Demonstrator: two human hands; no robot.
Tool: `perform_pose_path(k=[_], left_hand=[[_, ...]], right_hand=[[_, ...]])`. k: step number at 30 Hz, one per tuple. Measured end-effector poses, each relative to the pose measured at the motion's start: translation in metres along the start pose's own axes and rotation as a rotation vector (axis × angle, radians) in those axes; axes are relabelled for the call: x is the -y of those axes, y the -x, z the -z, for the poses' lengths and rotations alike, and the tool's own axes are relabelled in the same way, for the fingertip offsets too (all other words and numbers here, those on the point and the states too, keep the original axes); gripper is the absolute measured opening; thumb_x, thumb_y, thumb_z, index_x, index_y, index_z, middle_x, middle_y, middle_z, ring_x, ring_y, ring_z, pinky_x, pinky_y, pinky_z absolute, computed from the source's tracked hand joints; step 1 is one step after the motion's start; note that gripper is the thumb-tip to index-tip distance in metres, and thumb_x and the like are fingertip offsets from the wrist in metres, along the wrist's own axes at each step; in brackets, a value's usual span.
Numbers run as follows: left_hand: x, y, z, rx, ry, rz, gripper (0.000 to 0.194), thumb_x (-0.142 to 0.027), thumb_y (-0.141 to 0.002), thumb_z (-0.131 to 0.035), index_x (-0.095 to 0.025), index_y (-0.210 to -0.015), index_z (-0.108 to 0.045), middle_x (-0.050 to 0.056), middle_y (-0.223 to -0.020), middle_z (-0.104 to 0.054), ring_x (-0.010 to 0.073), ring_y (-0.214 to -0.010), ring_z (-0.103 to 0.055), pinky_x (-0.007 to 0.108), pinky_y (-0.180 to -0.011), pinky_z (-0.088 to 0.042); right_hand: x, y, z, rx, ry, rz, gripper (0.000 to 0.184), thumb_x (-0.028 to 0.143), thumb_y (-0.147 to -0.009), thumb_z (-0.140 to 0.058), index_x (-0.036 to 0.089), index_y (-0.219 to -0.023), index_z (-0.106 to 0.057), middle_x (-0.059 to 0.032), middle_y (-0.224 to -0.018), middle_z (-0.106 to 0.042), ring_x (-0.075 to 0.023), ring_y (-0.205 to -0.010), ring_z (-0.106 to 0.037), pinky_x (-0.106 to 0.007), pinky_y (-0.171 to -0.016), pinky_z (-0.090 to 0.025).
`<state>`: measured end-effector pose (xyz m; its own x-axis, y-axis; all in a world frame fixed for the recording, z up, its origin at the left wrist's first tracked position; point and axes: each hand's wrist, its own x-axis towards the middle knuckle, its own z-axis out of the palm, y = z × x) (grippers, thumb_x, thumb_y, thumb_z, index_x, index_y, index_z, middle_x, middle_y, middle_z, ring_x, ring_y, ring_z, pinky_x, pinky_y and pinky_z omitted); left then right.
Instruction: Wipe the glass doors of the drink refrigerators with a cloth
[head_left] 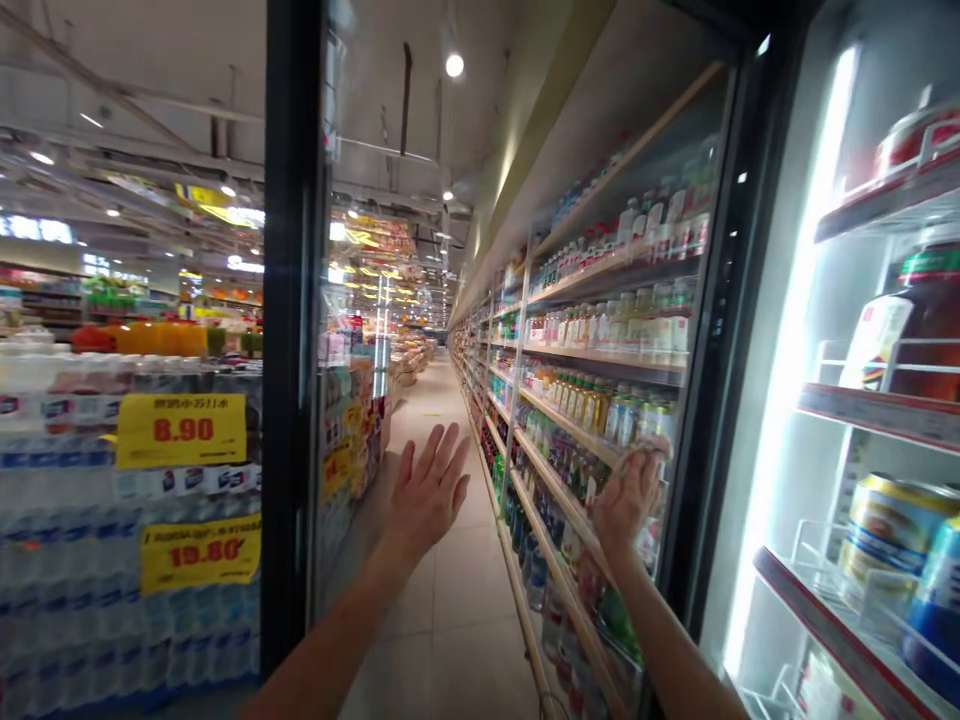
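A glass cooler door point(480, 620) with a black frame stands in front of me. My left hand point(431, 485) is held up at the pane, palm towards the glass, with its fingers stretched out and nothing in them. Whether the palm rests on the glass I cannot tell. Further right, my right hand point(628, 500) is at the same pane, near the frame's right side. Under its fingers a crumpled, pale cloth point(656, 450) shows in part; the rest is hidden by the hand.
At right is the lit cooler interior, with wire-fronted shelves point(877, 410), cans point(889, 530) and bottles. Stacked packs of bottled water point(67, 560) with yellow price signs point(180, 430) stand at left. Through the pane show a tiled aisle point(431, 400) and long drink shelves point(600, 350).
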<state>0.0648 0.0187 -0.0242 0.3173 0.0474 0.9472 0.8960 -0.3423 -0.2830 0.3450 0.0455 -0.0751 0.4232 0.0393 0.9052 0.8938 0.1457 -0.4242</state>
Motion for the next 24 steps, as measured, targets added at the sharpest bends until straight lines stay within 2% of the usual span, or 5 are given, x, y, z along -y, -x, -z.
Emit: perform_pose_path(k=[6,12,14,20,24], left_hand=[[0.001,0.001,-0.004,0.023,0.023,0.020,0.056,-0.026,-0.085,-0.046,-0.024,-0.137,-0.026,0.007,-0.135,-0.041,0.0199,-0.130,-0.030,0.041,-0.110,-0.015],[0.001,0.001,-0.002,0.029,0.020,0.020,0.056,-0.026,-0.085,-0.045,-0.024,-0.137,-0.026,0.007,-0.136,-0.041,0.0190,-0.131,-0.027,0.040,-0.111,-0.013],[0.001,0.001,-0.003,0.023,0.014,0.019,0.056,-0.026,-0.085,-0.045,-0.024,-0.137,-0.026,0.006,-0.136,-0.040,0.0185,-0.132,-0.026,0.040,-0.111,-0.012],[0.001,0.002,-0.005,0.031,-0.003,0.012,0.059,-0.026,-0.084,-0.048,-0.023,-0.138,-0.024,0.007,-0.136,-0.039,0.0187,-0.132,-0.024,0.041,-0.111,-0.012],[0.001,0.001,-0.002,0.027,-0.001,0.013,0.056,-0.026,-0.084,-0.046,-0.023,-0.137,-0.027,0.006,-0.136,-0.040,0.0184,-0.132,-0.025,0.040,-0.111,-0.012]], right_hand=[[0.047,0.036,-0.003,0.238,-0.121,0.559,0.055,0.017,-0.082,-0.041,0.025,-0.136,-0.032,-0.0085,-0.139,-0.040,-0.0270,-0.135,-0.020,-0.053,-0.106,-0.022],[-0.018,-0.004,0.001,0.029,0.024,-0.073,0.052,0.025,-0.086,-0.031,0.015,-0.137,-0.029,-0.0190,-0.142,-0.030,-0.0314,-0.133,-0.023,-0.062,-0.100,-0.023],[-0.007,-0.002,0.001,0.041,-0.006,-0.022,0.052,0.026,-0.087,-0.031,0.015,-0.138,-0.028,-0.0176,-0.143,-0.028,-0.0306,-0.134,-0.020,-0.060,-0.101,-0.023],[0.056,0.037,-0.004,0.219,-0.128,0.505,0.054,0.017,-0.084,-0.038,0.025,-0.137,-0.030,-0.0087,-0.140,-0.037,-0.0255,-0.136,-0.019,-0.053,-0.106,-0.022],[0.015,0.008,-0.003,0.066,-0.054,0.158,0.051,0.023,-0.085,-0.035,0.018,-0.136,-0.031,-0.0152,-0.141,-0.034,-0.0284,-0.134,-0.023,-0.059,-0.103,-0.022]])
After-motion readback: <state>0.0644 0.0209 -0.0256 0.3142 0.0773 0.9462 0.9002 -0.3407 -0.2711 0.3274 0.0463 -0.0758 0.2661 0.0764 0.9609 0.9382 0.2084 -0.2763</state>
